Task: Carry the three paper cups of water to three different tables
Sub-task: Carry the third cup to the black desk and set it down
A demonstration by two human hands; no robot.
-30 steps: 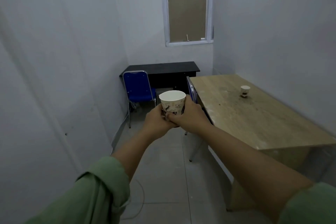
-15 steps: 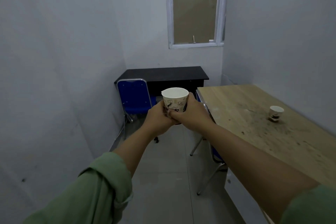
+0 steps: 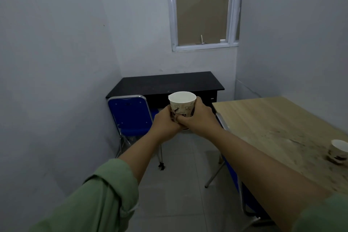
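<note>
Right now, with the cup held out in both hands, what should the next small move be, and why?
Probably carry the held paper cup forward to the black desk and lower it there. Both the left hand and right hand grip it upright, the wooden table already has a second paper cup on it, and the black desk lies straight ahead behind the blue chair.

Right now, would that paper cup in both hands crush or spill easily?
Probably yes. The paper cup looks thin-walled, so squeezing could buckle it. It has no lid, so tilting would likely spill. Left hand and right hand both wrap it, suggesting care.
</note>
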